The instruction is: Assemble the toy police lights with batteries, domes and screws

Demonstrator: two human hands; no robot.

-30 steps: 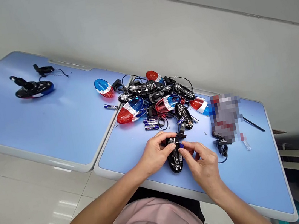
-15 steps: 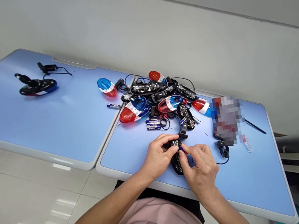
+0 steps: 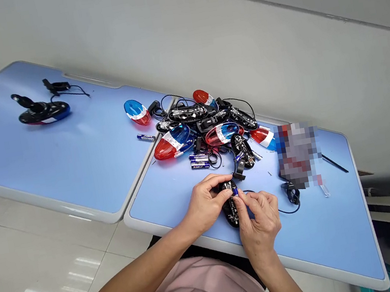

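Near the front edge of the right-hand table, my left hand (image 3: pixel 210 202) is closed around the upper end of a black oval housing (image 3: pixel 232 212) whose inner parts face up. A small blue battery (image 3: pixel 235 192) lies at the housing's right side, between the fingertips of both hands. My right hand (image 3: pixel 259 216) pinches this battery with thumb and forefinger. A black cable runs out from behind my right hand to a black clamp (image 3: pixel 292 194).
Behind my hands is a pile of black housings (image 3: pixel 189 113) and red-and-blue covers (image 3: pixel 172 142), with several batteries (image 3: pixel 199 160) before it. A blurred package (image 3: pixel 297 155) and a black rod (image 3: pixel 334 163) lie right. An assembled unit (image 3: pixel 44 113) sits on the left table (image 3: pixel 52 165).
My right hand has shifted slightly left, and more of the blue battery and the cable shows. The whole view has moved a little.
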